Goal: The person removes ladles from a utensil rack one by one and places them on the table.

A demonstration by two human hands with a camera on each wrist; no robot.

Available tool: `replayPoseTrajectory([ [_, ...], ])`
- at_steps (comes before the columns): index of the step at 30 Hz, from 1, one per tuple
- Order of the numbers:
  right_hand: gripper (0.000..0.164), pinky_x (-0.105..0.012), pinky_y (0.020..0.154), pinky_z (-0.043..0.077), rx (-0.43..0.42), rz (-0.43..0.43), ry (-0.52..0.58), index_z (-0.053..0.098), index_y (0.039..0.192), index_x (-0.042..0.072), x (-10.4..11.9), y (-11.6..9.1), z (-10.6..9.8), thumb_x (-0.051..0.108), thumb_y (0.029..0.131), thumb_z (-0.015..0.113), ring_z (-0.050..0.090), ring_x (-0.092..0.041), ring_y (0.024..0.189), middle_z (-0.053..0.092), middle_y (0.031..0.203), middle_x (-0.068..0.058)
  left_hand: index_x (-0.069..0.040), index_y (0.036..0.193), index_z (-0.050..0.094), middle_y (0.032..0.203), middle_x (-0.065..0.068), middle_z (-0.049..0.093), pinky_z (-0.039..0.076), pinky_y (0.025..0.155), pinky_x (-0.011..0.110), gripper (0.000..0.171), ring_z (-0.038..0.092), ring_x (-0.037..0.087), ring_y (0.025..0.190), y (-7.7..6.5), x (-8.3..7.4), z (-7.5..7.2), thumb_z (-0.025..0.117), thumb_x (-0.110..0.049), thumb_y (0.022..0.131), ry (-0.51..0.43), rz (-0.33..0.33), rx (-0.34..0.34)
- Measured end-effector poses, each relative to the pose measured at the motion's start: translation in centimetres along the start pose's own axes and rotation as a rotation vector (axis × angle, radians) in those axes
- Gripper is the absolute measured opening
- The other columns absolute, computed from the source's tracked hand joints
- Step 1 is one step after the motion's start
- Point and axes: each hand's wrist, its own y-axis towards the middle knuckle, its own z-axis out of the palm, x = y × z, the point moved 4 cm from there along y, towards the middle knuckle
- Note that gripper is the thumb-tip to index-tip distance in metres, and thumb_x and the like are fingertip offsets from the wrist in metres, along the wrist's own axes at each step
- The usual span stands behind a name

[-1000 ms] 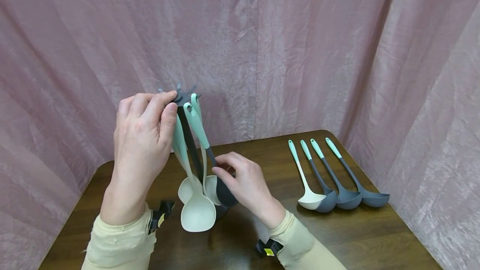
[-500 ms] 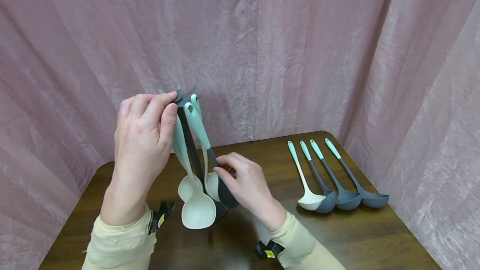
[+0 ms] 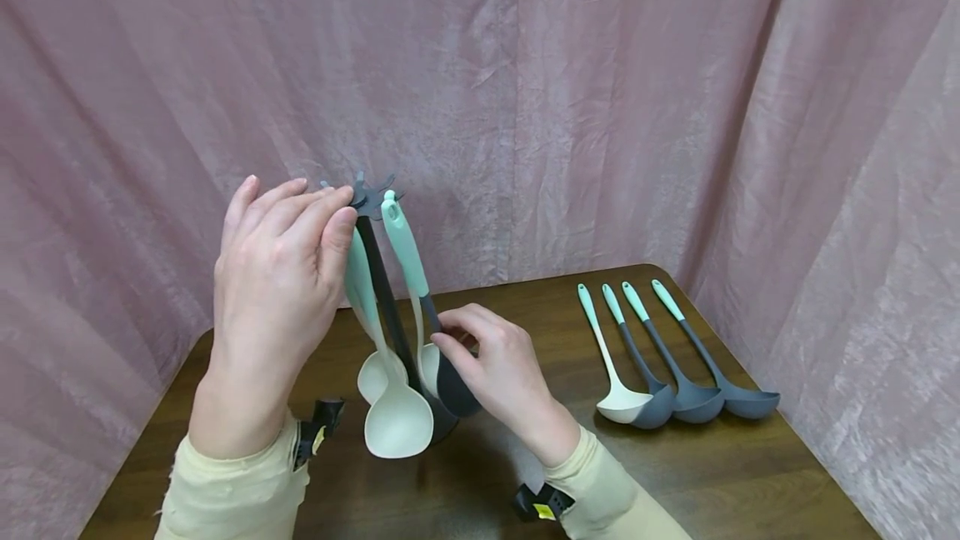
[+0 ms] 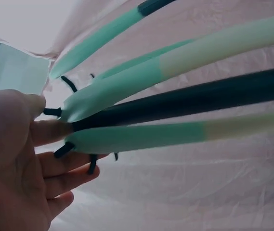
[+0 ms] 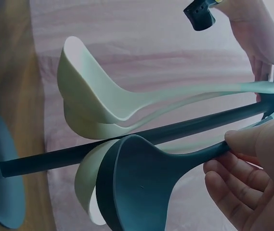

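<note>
A dark utensil stand (image 3: 382, 290) with a hooked top stands on the table, and white ladles (image 3: 399, 423) with mint handles hang around its post. My left hand (image 3: 273, 273) pinches the stand's top between thumb and index finger, its other fingers spread in the left wrist view. My right hand (image 3: 495, 365) pinches the neck of a dark grey ladle (image 5: 141, 183) at the stand's right side. That ladle's mint handle (image 4: 98, 43) rises close to the hooks; I cannot tell whether a hook passes through its hole. Its bowl is partly covered by my right hand in the head view.
To the right on the wooden table (image 3: 555, 457) lie several ladles side by side: a white ladle (image 3: 621, 398) and dark grey ladles (image 3: 697, 398), handles pointing away. A pink curtain (image 3: 480, 90) hangs behind and at both sides. The stand's round base (image 5: 2, 192) rests on the table.
The dark grey ladle's handle top has shifted slightly right, now overlapping the white ladle's handle behind it. My left hand's outer fingers have lifted and spread. The ladles on the table have stayed put.
</note>
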Motion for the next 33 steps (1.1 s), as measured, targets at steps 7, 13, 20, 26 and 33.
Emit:
replayPoseTrajectory([
  [7, 0.012, -0.030, 0.073, 0.062, -0.002, 0.004, 0.005, 0.082, 0.110, 0.012, 0.0, 0.1, -0.5, 0.011, 0.099, 0.085, 0.069, -0.007, 0.082, 0.076, 0.099, 0.006, -0.001, 0.133, 0.079, 0.125, 0.018, 0.079, 0.028, 0.131, 0.051, 0.034, 0.069, 0.042, 0.123, 0.2, 0.6, -0.6, 0.058, -0.021, 0.115, -0.001, 0.074, 0.087],
  [13, 0.012, -0.029, 0.073, 0.062, -0.011, 0.005, -0.003, 0.082, 0.109, 0.012, -0.1, 0.2, -1.0, 0.011, 0.098, 0.086, 0.068, -0.007, 0.081, 0.076, 0.099, 0.007, 0.000, 0.131, 0.079, 0.123, 0.018, 0.080, 0.033, 0.129, 0.051, 0.032, 0.069, 0.043, 0.119, 0.1, 0.8, -0.5, 0.061, -0.021, 0.114, -0.025, 0.106, 0.058],
  [20, 0.012, -0.030, 0.073, 0.062, -0.007, 0.013, -0.013, 0.082, 0.109, 0.012, 0.0, 0.2, -1.8, 0.012, 0.098, 0.086, 0.068, -0.007, 0.082, 0.075, 0.098, 0.007, 0.004, 0.130, 0.078, 0.120, 0.022, 0.080, 0.037, 0.126, 0.052, 0.042, 0.068, 0.047, 0.115, 0.0, 0.7, -0.1, 0.054, -0.027, 0.117, -0.016, 0.142, 0.006],
  [26, 0.014, -0.030, 0.073, 0.061, -0.017, 0.032, -0.034, 0.082, 0.110, 0.013, -0.4, 0.4, -2.7, 0.013, 0.098, 0.087, 0.067, -0.008, 0.083, 0.075, 0.099, 0.007, 0.003, 0.129, 0.079, 0.119, 0.021, 0.080, 0.039, 0.125, 0.052, 0.040, 0.068, 0.046, 0.115, -0.1, 0.7, 0.2, 0.055, -0.027, 0.117, -0.040, 0.115, -0.033],
  [33, 0.014, -0.035, 0.074, 0.062, -0.034, 0.062, -0.055, 0.083, 0.110, 0.013, -0.9, 0.6, -3.7, 0.015, 0.097, 0.088, 0.068, -0.008, 0.084, 0.077, 0.102, 0.007, 0.001, 0.131, 0.079, 0.121, 0.021, 0.079, 0.038, 0.125, 0.052, 0.047, 0.066, 0.046, 0.118, -0.1, 0.8, 0.5, 0.050, -0.033, 0.118, -0.029, 0.083, -0.019],
])
